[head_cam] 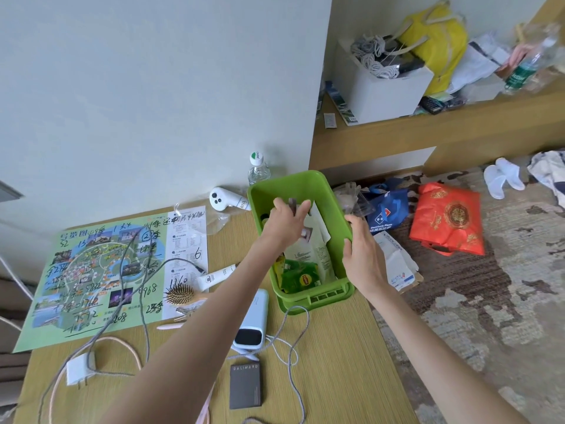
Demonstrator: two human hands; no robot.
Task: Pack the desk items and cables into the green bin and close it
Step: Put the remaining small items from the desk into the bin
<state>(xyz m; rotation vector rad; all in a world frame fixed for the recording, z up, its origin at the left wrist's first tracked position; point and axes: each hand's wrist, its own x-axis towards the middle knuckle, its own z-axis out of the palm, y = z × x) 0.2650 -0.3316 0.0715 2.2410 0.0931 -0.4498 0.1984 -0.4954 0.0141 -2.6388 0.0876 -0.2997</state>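
Note:
The green bin (305, 185) sits open at the desk's right edge, holding papers and green Lipton tea packets (299, 276). My left hand (286, 221) is inside the bin and pinches a small dark object. My right hand (362, 255) grips the bin's right rim. On the desk lie a white power bank (252, 319), grey and white cables (143, 301), a white charger plug (80, 371), a dark card box (245, 385), a wooden hairbrush (180, 295), a white tube (215, 275) and a white controller (226, 198).
A large printed map (101, 270) covers the desk's left. A water bottle (258, 168) stands by the wall behind the bin. On the floor to the right lie a red bag (449, 218), a blue bag (386, 209) and papers. A cluttered shelf is at the upper right.

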